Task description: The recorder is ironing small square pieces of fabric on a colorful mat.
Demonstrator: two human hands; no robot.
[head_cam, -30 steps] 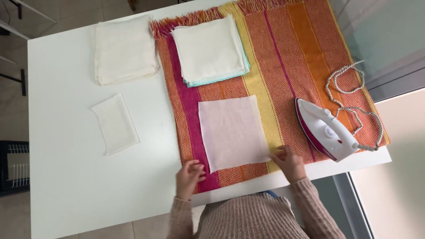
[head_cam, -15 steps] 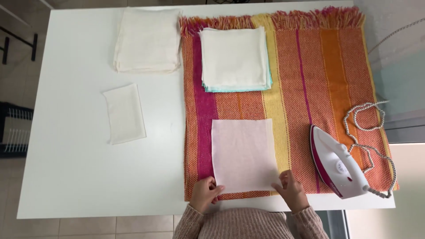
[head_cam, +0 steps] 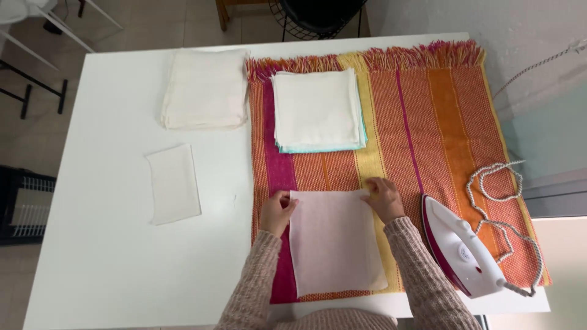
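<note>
A white bench (head_cam: 110, 244) carries everything. Spread under both hands is a striped fringed blanket (head_cam: 428, 122) in orange, pink and yellow, apparently as padding for pressing. Beyond the hands sit a stack of folded cloths (head_cam: 318, 110) on the blanket and another folded cream pile (head_cam: 205, 88) on bare bench. Outside the right hand (head_cam: 382, 198) a white and pink iron (head_cam: 461, 247) rests, its cord (head_cam: 498, 183) looped clear. Outside the left hand (head_cam: 278, 211) lies a small folded cloth (head_cam: 174, 183). Between the hands lies the pale pink cloth (head_cam: 336, 241), flat; each hand pinches one far corner, fingers closed on the fabric, likely to keep it square.
</note>
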